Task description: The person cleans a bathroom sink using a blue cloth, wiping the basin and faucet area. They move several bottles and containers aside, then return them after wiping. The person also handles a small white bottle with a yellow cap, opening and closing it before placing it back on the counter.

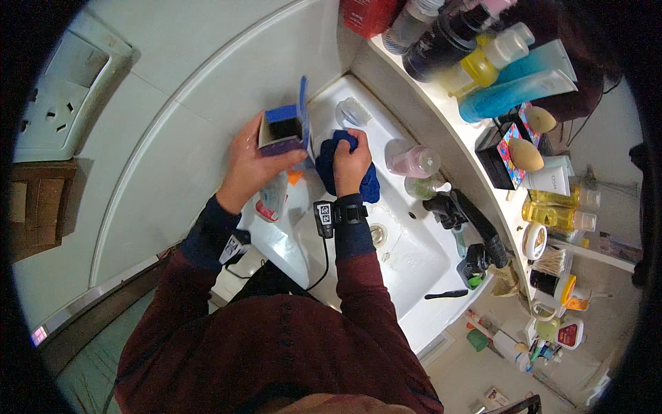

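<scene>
My left hand (240,171) holds up a small blue box (282,127) with its top end open and a flap standing up. The box's inside looks dark. In my right hand (352,165) is a bunched dark blue cloth (325,161), resting over the rim of the white sink (414,269). The two hands are apart, with the box to the left of the cloth. Below the box, a clear bottle with a red label (271,199) stands on the sink's left ledge, partly covered by my left hand.
A pink bottle (408,161), a green-tinted pump bottle (421,187) and a black curved object (481,227) line the sink's back ledge. A clear ridged item (353,111) sits in the corner. The shelf (439,106) holds several bottles and tubes. A socket (67,103) is at left.
</scene>
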### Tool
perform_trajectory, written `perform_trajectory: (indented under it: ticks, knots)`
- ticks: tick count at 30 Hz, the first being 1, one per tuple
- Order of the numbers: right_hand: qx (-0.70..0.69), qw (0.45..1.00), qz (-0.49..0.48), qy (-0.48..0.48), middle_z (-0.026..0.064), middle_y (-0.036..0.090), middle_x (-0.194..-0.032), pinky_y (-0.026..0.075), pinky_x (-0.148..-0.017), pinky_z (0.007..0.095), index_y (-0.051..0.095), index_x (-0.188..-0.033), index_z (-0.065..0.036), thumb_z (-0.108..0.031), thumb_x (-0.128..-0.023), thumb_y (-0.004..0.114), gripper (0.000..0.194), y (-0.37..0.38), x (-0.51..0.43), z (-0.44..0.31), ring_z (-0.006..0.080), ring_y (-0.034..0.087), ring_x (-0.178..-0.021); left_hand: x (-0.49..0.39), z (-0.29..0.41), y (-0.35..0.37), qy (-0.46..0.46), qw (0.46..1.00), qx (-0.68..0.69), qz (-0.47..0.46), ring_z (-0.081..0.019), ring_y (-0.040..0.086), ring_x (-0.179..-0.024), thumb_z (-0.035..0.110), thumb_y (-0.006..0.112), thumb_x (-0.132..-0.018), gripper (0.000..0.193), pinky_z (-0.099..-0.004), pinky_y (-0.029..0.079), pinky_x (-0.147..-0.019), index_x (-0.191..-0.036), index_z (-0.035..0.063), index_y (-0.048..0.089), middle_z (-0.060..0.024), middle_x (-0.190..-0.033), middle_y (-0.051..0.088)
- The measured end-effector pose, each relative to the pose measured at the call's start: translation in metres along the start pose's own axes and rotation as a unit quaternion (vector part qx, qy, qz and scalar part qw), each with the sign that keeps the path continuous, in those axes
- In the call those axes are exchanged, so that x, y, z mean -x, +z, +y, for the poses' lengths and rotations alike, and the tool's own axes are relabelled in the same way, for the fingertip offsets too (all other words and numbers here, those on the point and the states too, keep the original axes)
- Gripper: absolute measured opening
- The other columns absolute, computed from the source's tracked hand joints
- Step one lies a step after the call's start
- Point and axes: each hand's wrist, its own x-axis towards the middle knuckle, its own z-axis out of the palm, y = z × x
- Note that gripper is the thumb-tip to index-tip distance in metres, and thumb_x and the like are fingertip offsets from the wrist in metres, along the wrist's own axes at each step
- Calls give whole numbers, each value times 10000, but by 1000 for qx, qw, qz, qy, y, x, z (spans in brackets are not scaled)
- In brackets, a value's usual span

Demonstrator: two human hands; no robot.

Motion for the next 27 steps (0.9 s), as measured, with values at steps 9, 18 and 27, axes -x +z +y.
perform_trajectory:
  ticks: [9, 18, 27]
  knots:
    - [119, 992, -33, 30, 305, 693, -1066, 531, -859, 513, 398, -1404, -56, -299, -854, 727, 686, 3, -49, -7, 490, 662, -1005, -44, -2, 32, 0, 999, 25, 28, -112, 682, -853, 216, 897, -757, 479, -299, 562, -784, -1118, 28, 646, -58, -969, 739]
    - [17, 991, 113, 74, 365, 658, -1075, 508, -840, 533, 130, -1570, -38, -171, -929, 608, 810, -6, -4, 2, 527, 642, -992, -100, -39, 78, 34, 991, -112, 61, -241, 737, -857, 321, 884, -736, 557, -363, 575, -768, -1122, -1, 645, -136, -961, 753]
    - [-31, 994, 95, -52, 278, 674, -1106, 500, -875, 488, 423, -1388, -83, -120, -940, 587, 478, -9, 20, 17, 474, 653, -1017, -145, -96, 117, 8, 999, 3, 31, -152, 664, -737, 349, 908, -711, 734, -303, 546, -676, -1222, -62, 579, -91, -816, 695]
